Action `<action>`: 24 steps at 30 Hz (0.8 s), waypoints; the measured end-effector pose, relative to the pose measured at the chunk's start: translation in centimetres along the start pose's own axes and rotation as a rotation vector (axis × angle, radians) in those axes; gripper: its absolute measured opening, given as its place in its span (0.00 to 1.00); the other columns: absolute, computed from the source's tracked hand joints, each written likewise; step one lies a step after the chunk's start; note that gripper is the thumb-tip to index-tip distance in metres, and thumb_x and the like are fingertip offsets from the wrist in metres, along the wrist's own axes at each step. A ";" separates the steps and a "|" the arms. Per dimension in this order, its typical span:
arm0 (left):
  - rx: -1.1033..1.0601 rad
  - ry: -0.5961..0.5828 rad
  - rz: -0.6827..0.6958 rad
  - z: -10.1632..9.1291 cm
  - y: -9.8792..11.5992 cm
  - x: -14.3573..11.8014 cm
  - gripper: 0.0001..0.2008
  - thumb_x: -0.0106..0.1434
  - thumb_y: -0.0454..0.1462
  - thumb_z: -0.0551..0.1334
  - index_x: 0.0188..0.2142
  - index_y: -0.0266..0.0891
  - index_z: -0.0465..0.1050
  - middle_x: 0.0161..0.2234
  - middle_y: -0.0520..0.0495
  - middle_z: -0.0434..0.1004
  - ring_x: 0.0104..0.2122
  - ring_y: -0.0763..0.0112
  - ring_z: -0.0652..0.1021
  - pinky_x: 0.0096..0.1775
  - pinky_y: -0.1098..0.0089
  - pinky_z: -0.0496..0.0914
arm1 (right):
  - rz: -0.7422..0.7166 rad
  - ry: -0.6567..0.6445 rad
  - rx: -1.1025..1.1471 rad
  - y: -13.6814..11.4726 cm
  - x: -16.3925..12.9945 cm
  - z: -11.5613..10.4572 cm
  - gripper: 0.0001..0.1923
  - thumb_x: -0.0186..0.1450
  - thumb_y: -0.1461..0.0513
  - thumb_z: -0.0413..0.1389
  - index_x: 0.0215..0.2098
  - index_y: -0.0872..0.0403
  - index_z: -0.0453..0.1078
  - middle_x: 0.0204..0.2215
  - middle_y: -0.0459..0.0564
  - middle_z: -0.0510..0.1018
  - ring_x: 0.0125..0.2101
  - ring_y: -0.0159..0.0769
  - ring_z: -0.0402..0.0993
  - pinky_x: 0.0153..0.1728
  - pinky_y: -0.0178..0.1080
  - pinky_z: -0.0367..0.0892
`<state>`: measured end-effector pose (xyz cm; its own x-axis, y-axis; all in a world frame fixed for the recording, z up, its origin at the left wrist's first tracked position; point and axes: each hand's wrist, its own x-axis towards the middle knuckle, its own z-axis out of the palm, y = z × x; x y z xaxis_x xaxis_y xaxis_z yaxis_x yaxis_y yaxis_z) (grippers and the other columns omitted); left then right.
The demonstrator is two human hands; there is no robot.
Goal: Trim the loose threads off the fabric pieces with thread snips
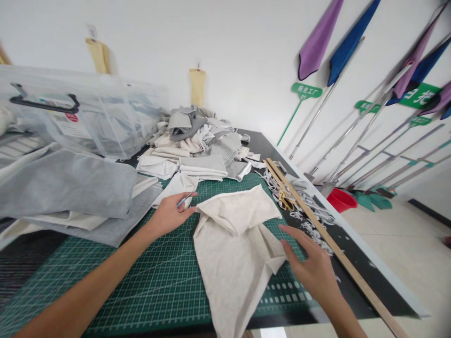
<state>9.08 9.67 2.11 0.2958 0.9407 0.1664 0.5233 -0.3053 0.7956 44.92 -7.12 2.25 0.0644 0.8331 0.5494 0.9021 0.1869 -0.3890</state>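
Observation:
A cream-white cloth piece (229, 263) lies crumpled in front of me on the green cutting mat (155, 281), its lower end hanging past the table's near edge. My left hand (172, 213) is closed around a small blue-handled tool (183, 201) with a thin pale tip; its exact kind I cannot make out. The thumb of that hand reaches the cloth's upper left corner. On the other side, my right hand (312, 260) has its fingers apart, thumb at the cloth's right fold; whether it presses on the fabric is unclear.
Grey and white fabric pieces (70, 183) are stacked at left, before a clear plastic bin (105, 117). A fabric pile (197, 136) rises at the back. Along the right run a wooden strip (317, 225), gold-handled scissors (284, 201) and white cord scraps (315, 234).

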 end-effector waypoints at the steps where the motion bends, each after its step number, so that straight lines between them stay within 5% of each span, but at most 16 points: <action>1: 0.020 -0.030 0.019 0.1 0.1 -0.1 0.28 0.59 0.47 0.65 0.57 0.39 0.74 0.20 0.59 0.58 0.22 0.72 0.63 0.30 0.72 0.59 | -0.024 -0.015 -0.027 0.2 0.9 0.4 0.17 0.69 0.60 0.55 0.56 0.50 0.73 0.53 0.55 0.80 0.53 0.48 0.79 0.57 0.52 0.74; 7: 0.105 -0.153 0.068 1.6 0.3 0.1 0.20 0.66 0.51 0.61 0.50 0.41 0.77 0.33 0.50 0.78 0.32 0.67 0.76 0.38 0.67 0.70 | -0.106 -0.057 -0.110 3.6 7.3 2.0 0.25 0.66 0.66 0.52 0.62 0.53 0.66 0.59 0.60 0.74 0.60 0.52 0.71 0.61 0.59 0.67; 13: 0.213 -0.151 0.013 2.4 0.5 2.0 0.17 0.70 0.46 0.61 0.50 0.36 0.73 0.47 0.44 0.77 0.43 0.64 0.79 0.45 0.58 0.76 | -0.230 -0.197 -0.130 5.1 13.4 4.5 0.29 0.65 0.71 0.48 0.64 0.55 0.65 0.59 0.61 0.74 0.59 0.49 0.72 0.61 0.57 0.66; 19: 0.276 -0.164 0.040 1.8 1.4 1.9 0.17 0.70 0.45 0.62 0.50 0.35 0.73 0.47 0.44 0.77 0.42 0.64 0.79 0.43 0.60 0.77 | -0.438 -0.513 -0.209 4.3 17.6 7.5 0.40 0.54 0.76 0.50 0.65 0.54 0.66 0.61 0.58 0.74 0.62 0.48 0.68 0.65 0.58 0.57; 24: 0.361 -0.076 0.152 0.5 3.0 1.5 0.17 0.70 0.48 0.60 0.42 0.36 0.75 0.36 0.48 0.78 0.34 0.69 0.78 0.40 0.63 0.75 | -0.537 -0.624 -0.284 3.1 19.4 7.2 0.21 0.54 0.73 0.55 0.43 0.56 0.80 0.39 0.55 0.85 0.45 0.47 0.79 0.61 0.53 0.62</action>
<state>11.43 10.06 4.46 0.4428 0.8713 0.2117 0.7125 -0.4853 0.5068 45.93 13.41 6.38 -0.5710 0.8182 0.0677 0.8210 0.5687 0.0511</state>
